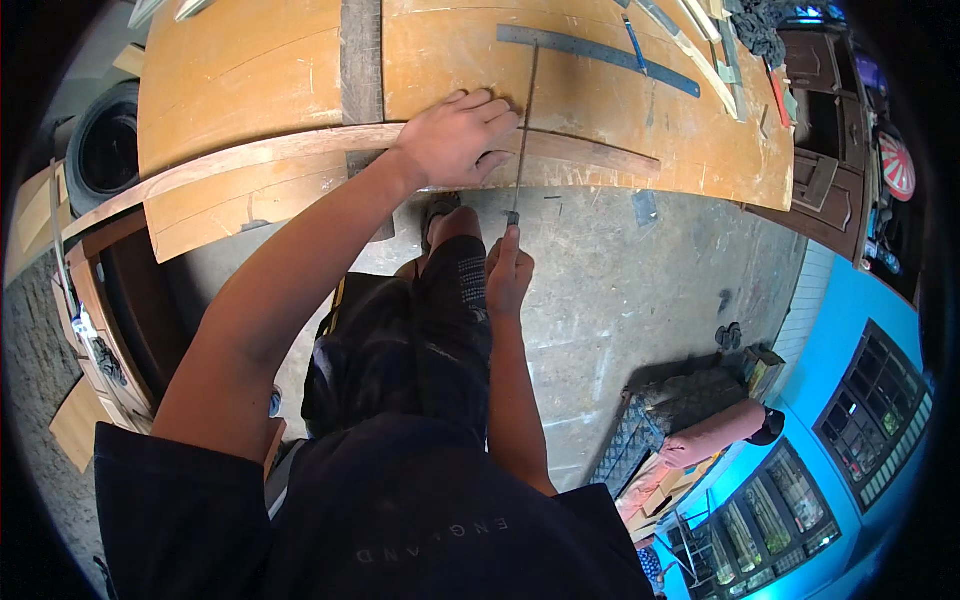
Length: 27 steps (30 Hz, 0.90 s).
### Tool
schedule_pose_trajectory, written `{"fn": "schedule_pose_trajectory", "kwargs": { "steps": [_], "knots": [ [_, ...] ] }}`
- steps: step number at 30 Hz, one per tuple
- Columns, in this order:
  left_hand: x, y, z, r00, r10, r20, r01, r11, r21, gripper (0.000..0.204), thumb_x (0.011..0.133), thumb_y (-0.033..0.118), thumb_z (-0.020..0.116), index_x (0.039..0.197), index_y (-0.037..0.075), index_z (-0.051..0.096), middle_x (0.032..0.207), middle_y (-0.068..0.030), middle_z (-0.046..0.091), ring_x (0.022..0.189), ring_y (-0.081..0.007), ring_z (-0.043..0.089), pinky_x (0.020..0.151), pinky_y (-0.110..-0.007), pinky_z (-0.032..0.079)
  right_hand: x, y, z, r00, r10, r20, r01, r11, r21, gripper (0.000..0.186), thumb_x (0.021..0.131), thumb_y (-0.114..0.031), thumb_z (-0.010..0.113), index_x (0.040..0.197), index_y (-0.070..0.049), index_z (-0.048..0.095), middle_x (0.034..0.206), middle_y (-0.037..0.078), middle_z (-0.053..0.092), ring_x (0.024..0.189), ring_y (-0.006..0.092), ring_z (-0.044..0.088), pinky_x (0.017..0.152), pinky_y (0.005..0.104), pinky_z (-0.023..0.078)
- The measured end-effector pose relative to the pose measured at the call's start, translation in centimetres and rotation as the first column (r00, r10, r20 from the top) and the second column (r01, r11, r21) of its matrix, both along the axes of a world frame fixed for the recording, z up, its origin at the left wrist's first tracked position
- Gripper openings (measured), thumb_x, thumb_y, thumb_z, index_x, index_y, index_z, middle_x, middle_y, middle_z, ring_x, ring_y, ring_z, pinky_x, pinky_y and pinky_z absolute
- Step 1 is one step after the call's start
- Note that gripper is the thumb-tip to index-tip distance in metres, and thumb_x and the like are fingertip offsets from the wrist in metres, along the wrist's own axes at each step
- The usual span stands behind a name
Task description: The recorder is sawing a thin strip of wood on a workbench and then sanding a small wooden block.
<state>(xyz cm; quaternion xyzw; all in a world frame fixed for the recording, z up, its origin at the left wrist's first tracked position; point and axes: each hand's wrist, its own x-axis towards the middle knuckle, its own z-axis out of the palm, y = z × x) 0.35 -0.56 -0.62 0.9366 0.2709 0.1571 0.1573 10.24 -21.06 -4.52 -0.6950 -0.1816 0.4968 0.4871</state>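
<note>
While wooden strip (pixel 290 143) lies under spread left grip (pixel 455 138) — right grip (pixel 508 275) clenches saw (pixel 526 125).

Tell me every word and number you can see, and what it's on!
Dark cloth T-shirt: one line of faint grey capital letters on the front, big enough to read, but I won't copy it out.
Black cloth shorts: small pale marks in rows on one leg, too small to read.
Long grey metal ruler: any numbers are too small to read.
I can't make out any other writing.
</note>
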Motion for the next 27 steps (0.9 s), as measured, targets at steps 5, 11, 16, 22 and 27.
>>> {"fn": "schedule_pose_trajectory", "kwargs": {
  "steps": [5,11,16,22,27],
  "knots": [
    [-0.6,0.2,0.1,1.000,0.006,-0.029,-0.006,1.000,-0.016,0.034,0.085,0.026,0.065,0.107,0.002,0.055,0.105,-0.0122,0.057,0.106,-0.0303,0.054,0.094,-0.040,0.045,-1.2,-3.7,-0.1,1.000,0.013,-0.023,-0.014,1.000,-0.026,0.062,0.104,-0.043,0.036,0.050,-0.013,0.030,0.047,-0.005,0.030,0.043,0.0063,0.027,0.043,0.0266,0.019],
    [0.2,0.1,0.7,0.997,-0.008,-0.083,0.003,0.998,-0.059,0.036,0.083,0.026,0.065,0.109,0.004,0.056,0.107,-0.0099,0.057,0.109,-0.0272,0.053,0.096,-0.038,0.043,0.4,0.9,-0.9,1.000,-0.022,0.006,0.022,1.000,0.012,0.062,0.103,-0.043,0.038,0.049,-0.014,0.028,0.045,-0.004,0.029,0.041,0.0064,0.027,0.041,0.0266,0.019],
    [-0.3,0.0,0.4,0.994,0.018,-0.105,-0.025,0.998,-0.063,0.039,0.081,0.027,0.065,0.112,0.006,0.056,0.110,-0.0071,0.057,0.112,-0.0236,0.052,0.097,-0.037,0.042,-0.4,1.2,-0.5,0.999,-0.025,-0.031,0.026,0.999,0.044,0.062,0.103,-0.043,0.037,0.049,-0.015,0.026,0.044,-0.004,0.028,0.040,0.0064,0.025,0.040,0.0267,0.018],
    [-0.6,-0.3,0.7,0.990,0.025,-0.142,-0.036,0.997,-0.074,0.039,0.081,0.026,0.065,0.114,0.007,0.057,0.112,-0.0059,0.057,0.112,-0.0224,0.052,0.097,-0.037,0.042,-0.5,-1.9,-0.7,1.000,-0.008,-0.010,0.007,1.000,-0.024,0.064,0.102,-0.046,0.037,0.048,-0.015,0.026,0.044,-0.003,0.028,0.040,0.0067,0.024,0.040,0.0268,0.017],
    [-0.1,-0.1,0.4,0.994,0.010,-0.108,-0.015,0.999,-0.046,0.041,0.081,0.026,0.065,0.116,0.008,0.056,0.112,-0.0059,0.057,0.111,-0.0232,0.052,0.098,-0.036,0.041,0.6,4.4,0.2,0.998,-0.024,-0.051,0.027,0.999,0.040,0.065,0.101,-0.051,0.037,0.048,-0.016,0.025,0.045,-0.004,0.027,0.041,0.0072,0.024,0.041,0.0267,0.017]
  ]
}}
